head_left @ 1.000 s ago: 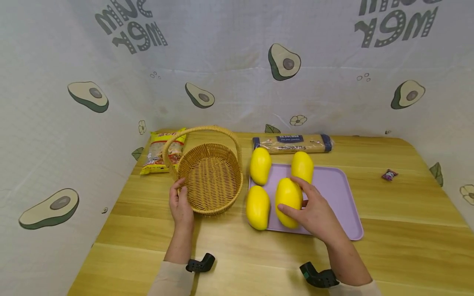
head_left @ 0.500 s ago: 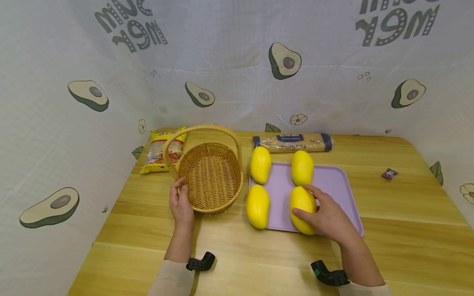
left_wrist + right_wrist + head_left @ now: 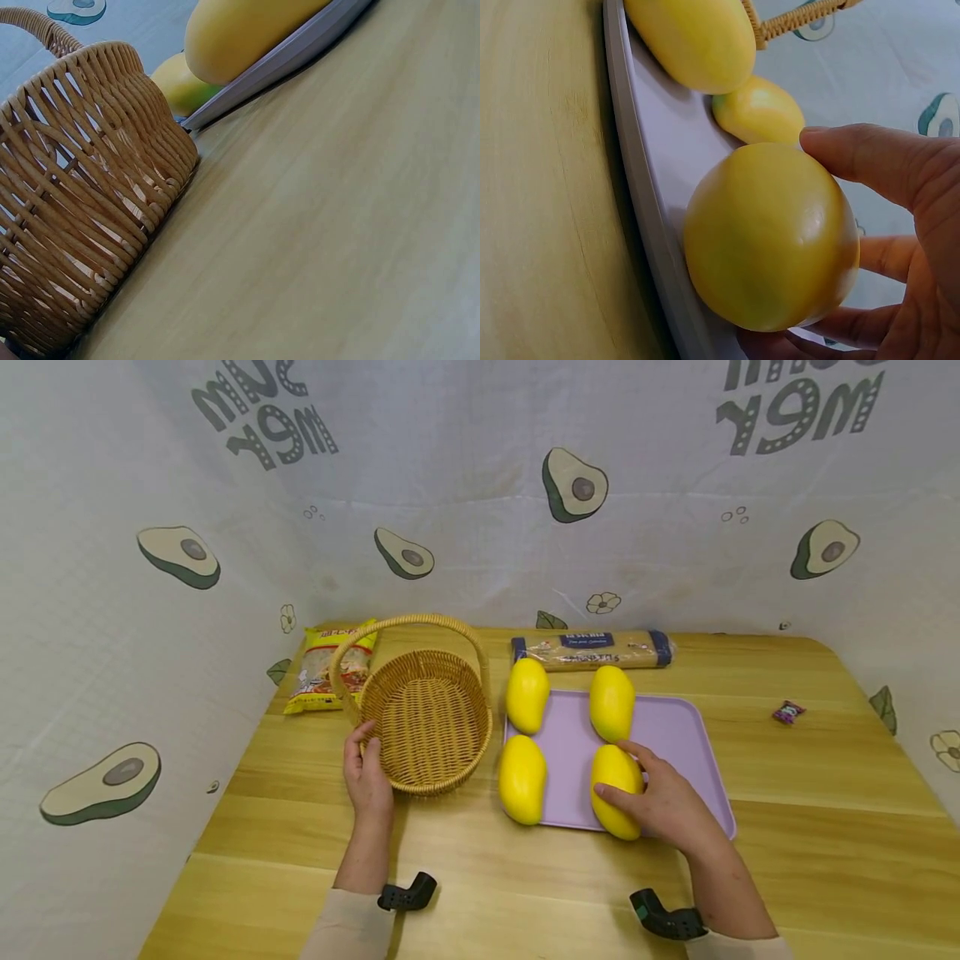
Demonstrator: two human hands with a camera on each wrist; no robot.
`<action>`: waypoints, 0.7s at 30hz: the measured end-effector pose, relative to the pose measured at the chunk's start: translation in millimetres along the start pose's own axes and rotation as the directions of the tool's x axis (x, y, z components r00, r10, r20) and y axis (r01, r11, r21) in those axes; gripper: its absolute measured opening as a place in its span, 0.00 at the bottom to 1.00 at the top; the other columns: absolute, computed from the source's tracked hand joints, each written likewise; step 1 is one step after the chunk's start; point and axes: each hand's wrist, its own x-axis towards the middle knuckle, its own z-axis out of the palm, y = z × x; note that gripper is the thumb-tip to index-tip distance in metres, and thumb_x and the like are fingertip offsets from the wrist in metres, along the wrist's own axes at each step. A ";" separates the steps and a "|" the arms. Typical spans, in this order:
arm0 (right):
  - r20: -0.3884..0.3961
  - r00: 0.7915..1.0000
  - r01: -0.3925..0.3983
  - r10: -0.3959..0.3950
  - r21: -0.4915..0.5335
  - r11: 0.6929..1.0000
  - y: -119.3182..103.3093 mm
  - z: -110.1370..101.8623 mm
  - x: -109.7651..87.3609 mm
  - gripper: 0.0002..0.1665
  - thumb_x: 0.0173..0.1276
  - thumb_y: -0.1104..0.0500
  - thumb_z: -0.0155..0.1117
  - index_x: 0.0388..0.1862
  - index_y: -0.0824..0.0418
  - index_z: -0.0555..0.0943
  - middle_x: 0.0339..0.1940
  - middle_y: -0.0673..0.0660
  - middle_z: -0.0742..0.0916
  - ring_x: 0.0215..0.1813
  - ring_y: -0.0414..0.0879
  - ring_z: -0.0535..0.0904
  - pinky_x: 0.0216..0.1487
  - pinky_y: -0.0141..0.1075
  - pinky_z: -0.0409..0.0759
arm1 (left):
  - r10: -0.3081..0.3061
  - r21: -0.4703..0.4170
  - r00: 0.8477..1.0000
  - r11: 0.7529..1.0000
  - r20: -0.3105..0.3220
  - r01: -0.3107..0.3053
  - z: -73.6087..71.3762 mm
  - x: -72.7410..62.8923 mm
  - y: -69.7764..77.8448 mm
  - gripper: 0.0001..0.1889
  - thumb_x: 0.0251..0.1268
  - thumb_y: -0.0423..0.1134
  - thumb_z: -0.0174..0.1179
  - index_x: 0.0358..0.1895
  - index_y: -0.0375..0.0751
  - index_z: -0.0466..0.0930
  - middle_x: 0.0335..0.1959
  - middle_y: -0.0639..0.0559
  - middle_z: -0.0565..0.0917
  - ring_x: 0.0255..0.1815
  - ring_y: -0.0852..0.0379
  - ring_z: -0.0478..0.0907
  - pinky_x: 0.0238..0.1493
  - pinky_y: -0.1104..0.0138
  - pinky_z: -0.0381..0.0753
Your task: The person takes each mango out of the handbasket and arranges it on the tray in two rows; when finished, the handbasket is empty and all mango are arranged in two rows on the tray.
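Observation:
My right hand (image 3: 670, 797) holds a yellow mango (image 3: 613, 785) at the front edge of the lilac tray (image 3: 667, 760), thumb on one side and fingers curved round the other. In the right wrist view this mango (image 3: 769, 240) is seen end-on, low over the tray. Three other mangoes lie towards the tray's left and back: one front left (image 3: 522, 779), one back left (image 3: 527, 696) and one behind the held one (image 3: 611, 702). My left hand (image 3: 367, 777) holds the left side of a wicker basket (image 3: 427, 722) with nothing inside; its fingers are partly hidden against the wall.
A yellow food packet (image 3: 318, 672) lies behind the basket on the left. Beyond the tray is a pack of spaghetti (image 3: 600, 652). A small wrapped sweet (image 3: 789, 712) lies far right on the wooden table (image 3: 480, 877). The basket's tall handle (image 3: 427, 620) arches over it.
The right hand has moved right and towards me with its mango, from the tray's middle to its front edge, then barely shifted. The left hand and basket stay put.

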 end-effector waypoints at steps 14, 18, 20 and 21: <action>-0.040 0.999 0.013 -0.014 -0.027 1.000 1.1 1.9 1.8 0.59 0.65 0.33 0.67 0.81 0.64 0.55 0.70 0.78 0.72 0.64 0.71 0.74 0.54 0.59 0.79 | -0.006 0.010 1.000 1.000 -0.002 0.006 -0.9 0.0 -1.6 0.18 0.78 0.36 0.46 0.64 0.34 0.72 0.73 0.48 0.70 0.77 0.53 0.60 0.68 0.65 0.62; -0.042 0.999 0.015 -0.016 -0.039 0.999 2.1 1.8 2.2 0.60 0.65 0.32 0.67 0.81 0.65 0.55 0.70 0.78 0.72 0.64 0.71 0.74 0.54 0.60 0.79 | -0.012 0.006 1.000 1.000 0.001 0.012 -0.8 -0.1 -1.9 0.18 0.79 0.36 0.45 0.64 0.35 0.72 0.73 0.48 0.70 0.75 0.53 0.62 0.68 0.63 0.63; -0.042 0.999 0.016 -0.018 -0.042 0.999 2.5 1.6 2.2 0.60 0.65 0.32 0.67 0.81 0.64 0.54 0.71 0.78 0.72 0.64 0.71 0.74 0.54 0.60 0.79 | -0.015 0.004 1.000 1.000 0.003 0.015 -0.9 0.1 -2.3 0.18 0.79 0.36 0.45 0.64 0.35 0.72 0.73 0.48 0.69 0.75 0.53 0.62 0.68 0.62 0.64; -0.042 0.999 0.015 -0.017 -0.043 0.999 2.6 1.5 2.2 0.60 0.65 0.32 0.67 0.81 0.64 0.54 0.71 0.78 0.72 0.64 0.71 0.74 0.54 0.61 0.78 | -0.015 0.003 1.000 1.000 0.003 0.015 -0.9 0.3 -2.4 0.18 0.79 0.36 0.45 0.64 0.35 0.72 0.73 0.48 0.69 0.75 0.53 0.63 0.68 0.62 0.64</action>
